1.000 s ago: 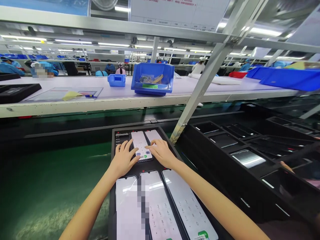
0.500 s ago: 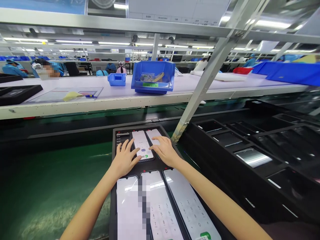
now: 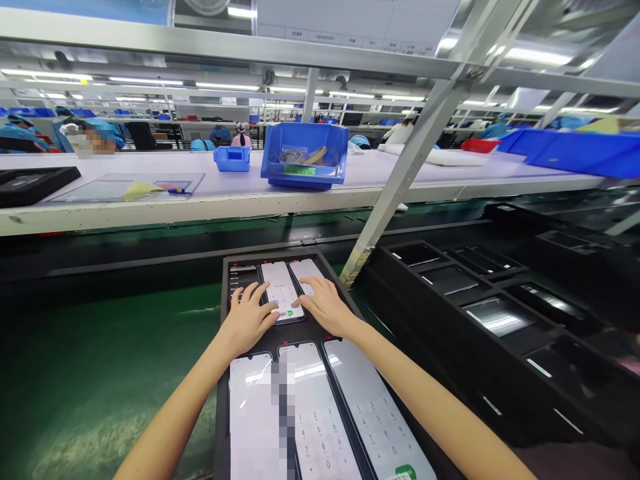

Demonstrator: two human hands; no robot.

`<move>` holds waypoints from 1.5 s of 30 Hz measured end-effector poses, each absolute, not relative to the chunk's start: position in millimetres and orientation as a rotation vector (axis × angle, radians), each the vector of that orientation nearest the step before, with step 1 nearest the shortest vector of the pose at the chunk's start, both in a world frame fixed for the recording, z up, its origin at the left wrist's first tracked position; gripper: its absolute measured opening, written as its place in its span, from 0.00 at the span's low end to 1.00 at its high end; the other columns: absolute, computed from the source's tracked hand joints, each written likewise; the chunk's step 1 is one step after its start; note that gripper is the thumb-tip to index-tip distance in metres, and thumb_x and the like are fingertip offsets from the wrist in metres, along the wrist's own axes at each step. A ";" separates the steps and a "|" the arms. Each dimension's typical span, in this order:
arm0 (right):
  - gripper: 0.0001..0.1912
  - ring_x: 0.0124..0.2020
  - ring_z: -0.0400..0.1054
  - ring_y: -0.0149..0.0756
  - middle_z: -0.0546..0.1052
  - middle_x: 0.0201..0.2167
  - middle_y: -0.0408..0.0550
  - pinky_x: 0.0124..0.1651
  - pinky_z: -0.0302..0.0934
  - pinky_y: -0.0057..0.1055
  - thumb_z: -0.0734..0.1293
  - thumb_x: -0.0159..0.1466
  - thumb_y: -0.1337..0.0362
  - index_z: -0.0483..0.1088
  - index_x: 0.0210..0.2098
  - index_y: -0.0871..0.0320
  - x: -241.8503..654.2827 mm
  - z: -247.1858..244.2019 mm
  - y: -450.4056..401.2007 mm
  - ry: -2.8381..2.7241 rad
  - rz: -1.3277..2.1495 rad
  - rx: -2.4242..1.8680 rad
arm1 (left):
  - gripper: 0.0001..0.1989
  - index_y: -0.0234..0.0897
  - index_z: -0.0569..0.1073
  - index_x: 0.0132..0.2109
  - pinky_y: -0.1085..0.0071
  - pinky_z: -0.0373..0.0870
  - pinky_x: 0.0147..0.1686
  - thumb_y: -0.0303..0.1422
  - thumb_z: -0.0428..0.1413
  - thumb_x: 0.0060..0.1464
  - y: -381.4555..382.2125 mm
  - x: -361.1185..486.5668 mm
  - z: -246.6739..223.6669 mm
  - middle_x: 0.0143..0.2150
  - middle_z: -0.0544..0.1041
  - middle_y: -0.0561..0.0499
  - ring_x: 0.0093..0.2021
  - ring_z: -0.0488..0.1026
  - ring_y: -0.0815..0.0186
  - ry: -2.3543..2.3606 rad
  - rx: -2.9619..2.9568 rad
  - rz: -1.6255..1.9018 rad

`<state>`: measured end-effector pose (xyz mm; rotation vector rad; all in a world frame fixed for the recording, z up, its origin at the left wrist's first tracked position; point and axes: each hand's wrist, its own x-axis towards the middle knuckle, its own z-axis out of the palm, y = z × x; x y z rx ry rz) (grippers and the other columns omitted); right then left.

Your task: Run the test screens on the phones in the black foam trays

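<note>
A black tray [image 3: 300, 333] holds several smartphones, face up in two rows. My left hand [image 3: 249, 319] is open over the far-left phone [image 3: 243, 275], which has a dark text menu. Its thumb and a fingertip reach the far-middle phone [image 3: 277, 272], lit with a dial pad. My right hand [image 3: 325, 308] is open across the far-right phone [image 3: 301, 268], hiding much of its screen, with its thumb at the far-middle phone's keypad. Nearer me are a left phone [image 3: 250, 413], partly pixelated, and a middle phone [image 3: 320, 393] and right phone [image 3: 373, 393] showing dial pads.
The tray lies on a green surface [image 3: 125, 360]. More black trays of dark-screened phones [image 3: 500, 317] stand at the right. A slanted metal post [image 3: 395, 180] rises just beyond my right hand. Blue bins [image 3: 305, 150] sit on the shelf behind, and people work in the background.
My right thumb has moved slightly left onto the far-middle phone's keypad, where the highlighted spots have changed. My left hand is nearly still. The whole view has shifted a little.
</note>
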<state>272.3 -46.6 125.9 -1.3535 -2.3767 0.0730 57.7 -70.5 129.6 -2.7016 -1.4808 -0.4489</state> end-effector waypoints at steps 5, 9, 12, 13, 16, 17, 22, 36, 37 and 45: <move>0.28 0.55 0.54 0.43 0.65 0.52 0.49 0.57 0.47 0.46 0.43 0.68 0.56 0.72 0.45 0.48 281.9 138.7 -49.9 -2.248 -0.020 -1.360 | 0.18 0.45 0.73 0.47 0.46 0.52 0.54 0.38 0.40 0.63 -71.9 56.7 132.5 0.61 0.60 0.44 0.60 0.54 0.51 -1.487 -2.716 -0.457; 0.30 0.52 0.58 0.43 0.68 0.47 0.49 0.56 0.48 0.44 0.42 0.68 0.54 0.74 0.42 0.49 302.8 147.6 -57.0 -2.016 -0.148 -1.412 | 0.18 0.43 0.70 0.52 0.49 0.52 0.55 0.38 0.39 0.63 -72.7 53.9 135.9 0.61 0.60 0.42 0.61 0.54 0.52 -1.496 -2.691 -0.466; 0.31 0.47 0.61 0.42 0.69 0.43 0.50 0.52 0.51 0.43 0.43 0.68 0.55 0.76 0.37 0.51 316.8 141.1 -62.2 -1.918 -0.154 -1.535 | 0.18 0.44 0.71 0.51 0.49 0.53 0.54 0.37 0.39 0.63 -68.6 59.6 140.0 0.61 0.61 0.42 0.60 0.55 0.52 -1.452 -2.743 -0.442; 0.32 0.45 0.61 0.42 0.69 0.41 0.50 0.51 0.51 0.43 0.43 0.68 0.55 0.76 0.36 0.51 319.5 137.1 -63.3 -1.898 -0.157 -1.567 | 0.18 0.44 0.71 0.50 0.50 0.53 0.54 0.38 0.40 0.63 -65.8 64.4 141.9 0.61 0.61 0.42 0.60 0.55 0.52 -1.409 -2.774 -0.434; 0.30 0.41 0.61 0.41 0.69 0.38 0.50 0.49 0.53 0.43 0.44 0.68 0.56 0.76 0.35 0.52 321.9 124.7 -64.8 -1.902 -0.164 -1.611 | 0.18 0.45 0.72 0.49 0.50 0.53 0.54 0.40 0.41 0.62 -54.0 86.0 147.5 0.60 0.61 0.43 0.60 0.55 0.52 -1.209 -2.884 -0.395; 0.30 0.40 0.61 0.41 0.69 0.37 0.50 0.48 0.53 0.43 0.44 0.68 0.56 0.76 0.36 0.51 321.5 121.6 -64.8 -1.916 -0.164 -1.617 | 0.18 0.45 0.72 0.49 0.51 0.53 0.54 0.41 0.41 0.62 -49.5 93.9 148.7 0.60 0.62 0.43 0.59 0.56 0.52 -1.146 -2.907 -0.381; 0.27 0.41 0.61 0.40 0.69 0.35 0.50 0.50 0.51 0.42 0.46 0.68 0.59 0.76 0.36 0.52 319.5 116.5 -65.0 -1.942 -0.175 -1.630 | 0.18 0.47 0.72 0.50 0.50 0.54 0.52 0.39 0.40 0.63 -32.3 118.1 144.4 0.61 0.61 0.44 0.58 0.57 0.51 -0.965 -2.913 -0.294; 0.23 0.40 0.60 0.39 0.69 0.36 0.50 0.49 0.50 0.40 0.50 0.66 0.66 0.76 0.31 0.54 319.0 117.0 -64.9 -1.929 -0.220 -1.702 | 0.21 0.48 0.67 0.55 0.50 0.51 0.53 0.41 0.36 0.64 -28.5 116.8 140.6 0.62 0.59 0.43 0.58 0.57 0.51 -0.993 -2.874 -0.343; 0.23 0.40 0.60 0.39 0.68 0.36 0.50 0.49 0.50 0.40 0.50 0.66 0.66 0.76 0.32 0.54 319.0 117.4 -65.1 -1.930 -0.227 -1.705 | 0.21 0.49 0.67 0.55 0.50 0.51 0.53 0.41 0.36 0.64 -28.4 117.0 140.0 0.62 0.59 0.43 0.58 0.57 0.51 -0.991 -2.879 -0.343; 0.23 0.43 0.59 0.40 0.67 0.39 0.51 0.49 0.50 0.40 0.49 0.66 0.66 0.75 0.34 0.53 318.5 116.1 -65.2 -1.989 -0.270 -1.722 | 0.20 0.49 0.73 0.48 0.50 0.52 0.52 0.41 0.38 0.63 -26.6 118.6 134.4 0.63 0.58 0.45 0.58 0.57 0.51 -0.955 -2.935 -0.314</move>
